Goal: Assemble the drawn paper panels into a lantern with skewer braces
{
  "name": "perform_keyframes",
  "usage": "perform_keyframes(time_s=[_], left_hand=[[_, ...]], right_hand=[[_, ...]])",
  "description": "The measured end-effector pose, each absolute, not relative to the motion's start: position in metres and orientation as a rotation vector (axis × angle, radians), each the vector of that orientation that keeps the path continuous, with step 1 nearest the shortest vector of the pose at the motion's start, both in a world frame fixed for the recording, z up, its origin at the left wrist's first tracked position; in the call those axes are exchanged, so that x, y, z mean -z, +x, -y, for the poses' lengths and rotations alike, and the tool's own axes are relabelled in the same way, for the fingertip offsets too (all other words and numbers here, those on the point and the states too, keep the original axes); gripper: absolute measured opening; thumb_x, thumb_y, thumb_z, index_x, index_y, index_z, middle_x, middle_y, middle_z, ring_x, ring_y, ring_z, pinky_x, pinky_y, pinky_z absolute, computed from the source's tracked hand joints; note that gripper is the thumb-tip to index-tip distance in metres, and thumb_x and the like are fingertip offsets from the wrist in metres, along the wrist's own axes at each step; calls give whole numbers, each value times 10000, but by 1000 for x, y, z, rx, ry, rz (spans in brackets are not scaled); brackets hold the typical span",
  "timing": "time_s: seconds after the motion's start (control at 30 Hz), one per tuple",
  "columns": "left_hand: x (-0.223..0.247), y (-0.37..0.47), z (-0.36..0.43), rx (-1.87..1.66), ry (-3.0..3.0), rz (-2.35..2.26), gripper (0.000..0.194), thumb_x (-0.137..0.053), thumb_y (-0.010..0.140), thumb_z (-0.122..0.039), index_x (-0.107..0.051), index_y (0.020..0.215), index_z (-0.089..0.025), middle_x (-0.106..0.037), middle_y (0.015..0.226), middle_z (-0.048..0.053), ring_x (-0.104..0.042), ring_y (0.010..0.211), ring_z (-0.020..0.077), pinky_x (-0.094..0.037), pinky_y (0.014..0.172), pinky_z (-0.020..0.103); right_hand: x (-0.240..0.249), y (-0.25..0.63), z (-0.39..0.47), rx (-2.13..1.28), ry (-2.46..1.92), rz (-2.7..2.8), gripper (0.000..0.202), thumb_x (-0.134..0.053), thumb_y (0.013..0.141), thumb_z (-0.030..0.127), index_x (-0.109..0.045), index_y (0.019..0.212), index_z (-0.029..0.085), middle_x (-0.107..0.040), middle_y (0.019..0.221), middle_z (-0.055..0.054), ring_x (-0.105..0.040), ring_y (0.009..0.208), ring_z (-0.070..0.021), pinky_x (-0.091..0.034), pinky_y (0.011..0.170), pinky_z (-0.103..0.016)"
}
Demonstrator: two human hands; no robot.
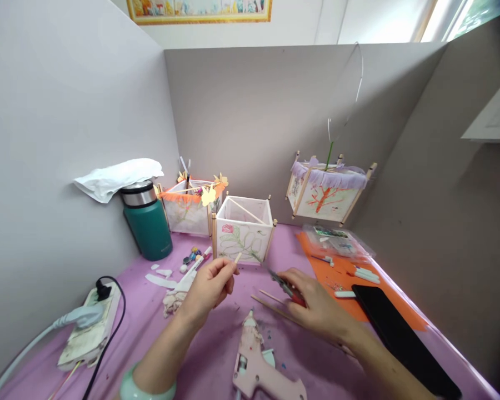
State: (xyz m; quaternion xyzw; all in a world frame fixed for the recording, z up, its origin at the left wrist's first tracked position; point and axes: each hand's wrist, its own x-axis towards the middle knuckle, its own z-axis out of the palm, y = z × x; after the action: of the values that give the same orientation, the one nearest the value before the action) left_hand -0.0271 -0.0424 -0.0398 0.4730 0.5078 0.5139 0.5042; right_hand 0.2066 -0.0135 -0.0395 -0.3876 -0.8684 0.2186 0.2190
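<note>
My left hand point(210, 286) is closed, pinching a short wooden stick point(238, 258) that pokes out past the thumb and forefinger. To its right, my right hand point(314, 303) grips a pair of pliers point(282, 282) with a dark metal head and a red handle. Their jaws point up and left, apart from the stick. Thin wooden sticks point(270, 306) lie on the table partly under my right hand. Just behind both hands stands a white paper lantern point(244, 241) with a wooden frame and a drawn pink flower. Nearer to me lies a pink glue gun point(250, 355).
At the left are a green bottle point(148, 228) and a power strip point(91, 322) with cables. Two decorated lanterns, one orange-trimmed point(189, 214) and one purple-trimmed point(327, 194), are farther back. A black phone-like slab point(400, 339) lies partly on an orange sheet point(316, 266) at right.
</note>
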Motion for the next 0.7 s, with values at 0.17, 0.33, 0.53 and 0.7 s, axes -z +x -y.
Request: perform_keyframes(time_s=[0.17, 0.33, 0.53, 0.7], left_hand=[[38, -23, 48, -1307, 1357, -1444, 282, -511, 821, -437, -554, 717, -179, -464, 476, -57, -345, 422, 61, -252, 415, 171], [38, -16, 55, -1276, 1598, -1624, 299, -483, 841, -408, -562, 678, -171, -459, 528, -44, -420, 514, 84, -315, 488, 184], [44, -10, 56, -1258, 1744, -1645, 221, -454, 836, -276, -603, 712, -170, -407, 526, -54, -368, 491, 72, -288, 477, 177], [45, -8, 57, -1261, 1805, -1664, 208, -444, 825, -238, -566, 670, -169, -381, 518, -60, -350, 484, 65, -273, 476, 172]], right_hand=[[38, 190, 26, -757, -935, 2352, 303, -519, 790, 190, -551, 1091, 183, -612, 933, -49, -552, 807, -182, -426, 723, -285], [41, 186, 32, -805, -925, 2346, 241, -516, 772, 141, -547, 1007, 187, -585, 857, -19, -514, 731, -153, -398, 662, -263], [48, 178, 38, -773, -923, 2313, 257, -502, 736, 83, -502, 967, 196, -561, 900, -14, -498, 762, -144, -376, 679, -261], [52, 176, 41, -738, -886, 2307, 274, -491, 722, 72, -498, 966, 197, -545, 888, -12, -486, 770, -147, -363, 686, -268]])
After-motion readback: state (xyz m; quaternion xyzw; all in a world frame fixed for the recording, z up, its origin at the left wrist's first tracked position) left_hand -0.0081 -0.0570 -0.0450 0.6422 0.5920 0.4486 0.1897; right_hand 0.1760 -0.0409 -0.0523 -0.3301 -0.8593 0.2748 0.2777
